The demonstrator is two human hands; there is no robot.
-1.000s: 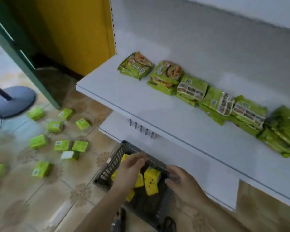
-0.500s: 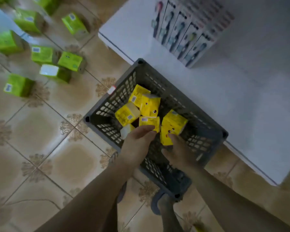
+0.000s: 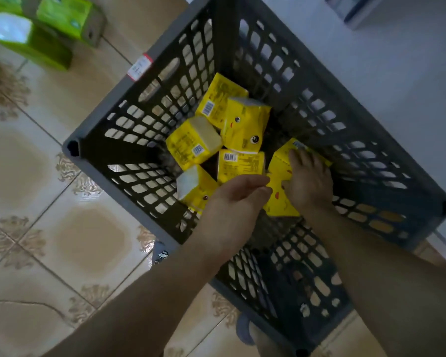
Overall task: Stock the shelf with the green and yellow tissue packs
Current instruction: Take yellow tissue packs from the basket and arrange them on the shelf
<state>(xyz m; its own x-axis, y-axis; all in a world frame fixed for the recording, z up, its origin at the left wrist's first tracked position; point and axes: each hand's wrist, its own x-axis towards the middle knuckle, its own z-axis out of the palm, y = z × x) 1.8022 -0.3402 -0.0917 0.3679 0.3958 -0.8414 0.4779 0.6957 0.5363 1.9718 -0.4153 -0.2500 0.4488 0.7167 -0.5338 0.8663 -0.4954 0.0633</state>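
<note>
While the right hand (image 3: pixel 308 181) lies spread flat along the rightmost yellow pack (image 3: pixel 280 203), its long axis near-to-far, the left hand (image 3: pixel 229 204) hovers slack just left, holding nothing.

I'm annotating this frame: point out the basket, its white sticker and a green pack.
basket (image 3: pixel 165 41): head view, far-left rim.
white sticker (image 3: pixel 140 67): head view, its middle.
green pack (image 3: pixel 62 15): head view, top face.

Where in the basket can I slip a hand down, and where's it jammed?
Bare floor shows between the yellow packs and the right wall of the basket, and nearside beneath the wrists. Crowded middle: packs touch, left hand and right hand among them.
</note>
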